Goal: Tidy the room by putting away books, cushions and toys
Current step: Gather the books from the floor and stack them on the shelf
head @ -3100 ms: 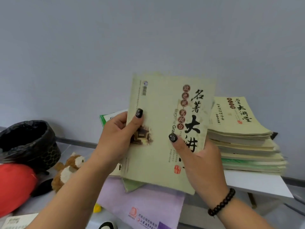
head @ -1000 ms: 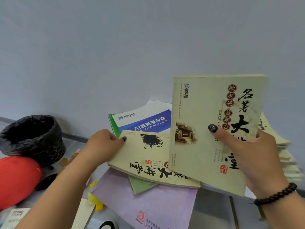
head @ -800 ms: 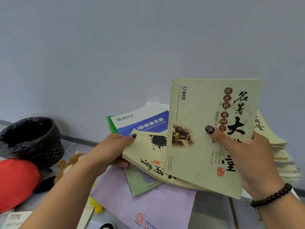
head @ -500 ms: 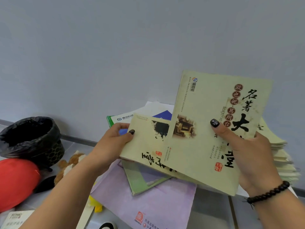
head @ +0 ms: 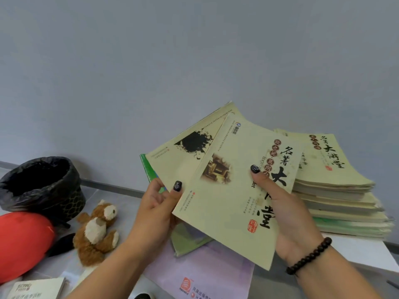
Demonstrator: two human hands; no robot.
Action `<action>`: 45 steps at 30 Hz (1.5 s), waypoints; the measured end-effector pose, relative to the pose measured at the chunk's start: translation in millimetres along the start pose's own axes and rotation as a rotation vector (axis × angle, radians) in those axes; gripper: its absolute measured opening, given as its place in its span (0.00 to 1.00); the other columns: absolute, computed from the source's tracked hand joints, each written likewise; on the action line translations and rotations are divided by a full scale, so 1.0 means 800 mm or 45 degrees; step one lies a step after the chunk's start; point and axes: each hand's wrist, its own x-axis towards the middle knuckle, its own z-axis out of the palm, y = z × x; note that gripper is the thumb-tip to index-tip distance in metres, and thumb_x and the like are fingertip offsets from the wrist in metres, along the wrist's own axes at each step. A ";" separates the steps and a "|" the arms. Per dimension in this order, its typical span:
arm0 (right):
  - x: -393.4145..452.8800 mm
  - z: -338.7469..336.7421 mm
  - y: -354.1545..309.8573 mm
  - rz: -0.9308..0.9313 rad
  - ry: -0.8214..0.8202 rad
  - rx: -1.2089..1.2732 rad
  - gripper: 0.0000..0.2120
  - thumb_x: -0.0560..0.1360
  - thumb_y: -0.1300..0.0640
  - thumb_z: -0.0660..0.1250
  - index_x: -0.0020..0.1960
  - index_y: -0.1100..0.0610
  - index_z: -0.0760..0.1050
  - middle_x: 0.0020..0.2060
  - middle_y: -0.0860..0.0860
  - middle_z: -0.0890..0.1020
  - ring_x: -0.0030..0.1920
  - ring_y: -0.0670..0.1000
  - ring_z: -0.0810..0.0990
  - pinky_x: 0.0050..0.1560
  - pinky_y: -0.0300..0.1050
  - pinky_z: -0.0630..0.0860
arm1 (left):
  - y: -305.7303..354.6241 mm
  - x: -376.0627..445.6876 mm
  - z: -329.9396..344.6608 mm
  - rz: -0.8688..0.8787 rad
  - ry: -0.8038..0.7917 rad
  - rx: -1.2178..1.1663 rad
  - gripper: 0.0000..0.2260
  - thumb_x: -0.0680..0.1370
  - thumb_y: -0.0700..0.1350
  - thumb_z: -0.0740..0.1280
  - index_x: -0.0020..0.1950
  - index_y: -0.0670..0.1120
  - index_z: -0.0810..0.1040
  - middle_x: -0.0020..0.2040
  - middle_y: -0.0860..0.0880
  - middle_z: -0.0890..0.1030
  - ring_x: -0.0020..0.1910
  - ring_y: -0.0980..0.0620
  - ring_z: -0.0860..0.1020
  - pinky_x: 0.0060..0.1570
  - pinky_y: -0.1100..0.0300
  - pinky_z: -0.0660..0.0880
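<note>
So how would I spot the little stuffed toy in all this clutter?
Start at the black bin by the wall on the left. Just to its right, on the floor, lies the stuffed toy, beside a red cushion. It is the only furry thing: brown, with a white muzzle and belly, unlike the flat books around it.

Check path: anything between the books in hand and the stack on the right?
Nothing visible. The right hand and left hand hold the two yellow books just left of the book stack; the stack's top cover is bare.
</note>
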 end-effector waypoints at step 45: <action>0.029 0.004 0.007 -0.831 -0.184 -0.593 0.43 0.48 0.29 0.77 0.55 0.53 0.77 0.47 0.45 0.86 0.49 0.45 0.84 0.46 0.41 0.82 | -0.006 0.028 0.048 0.644 0.115 0.488 0.25 0.62 0.64 0.72 0.48 0.48 0.77 0.41 0.64 0.83 0.40 0.64 0.82 0.35 0.72 0.75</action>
